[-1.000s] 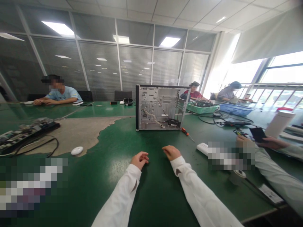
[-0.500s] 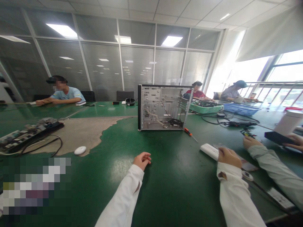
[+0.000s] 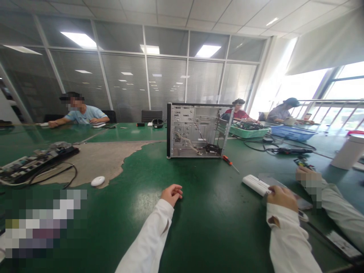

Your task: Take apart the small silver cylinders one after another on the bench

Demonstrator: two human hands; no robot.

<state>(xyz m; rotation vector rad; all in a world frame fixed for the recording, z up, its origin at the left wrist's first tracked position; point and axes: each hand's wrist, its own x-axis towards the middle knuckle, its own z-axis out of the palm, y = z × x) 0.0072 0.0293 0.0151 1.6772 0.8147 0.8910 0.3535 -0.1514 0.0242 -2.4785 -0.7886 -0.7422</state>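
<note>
I have the bare left hand (image 3: 172,195) low over the green tabletop (image 3: 210,231), near and just left of the middle, fingers half curled and loosely spread, with nothing in its hold that I can see. I have the bare right hand (image 3: 283,198) well apart from it, on the near right, knuckles up and fingers bent at the right end of the long white rectangular bar (image 3: 254,184). From here I cannot tell whether the fingers close on that bar or only touch it, as the back of the hand hides the grasp. The bar lies slantwise on the tabletop, nearer than the orange-handled screwdriver (image 3: 227,160). Beyond both hands I see the open silver metal computer case with a black front edge (image 3: 209,123) standing upright, the screwdriver's handle by its lower right corner. At far right, a co-worker's hand (image 3: 307,176) is by a small green circuit board (image 3: 303,163).
</note>
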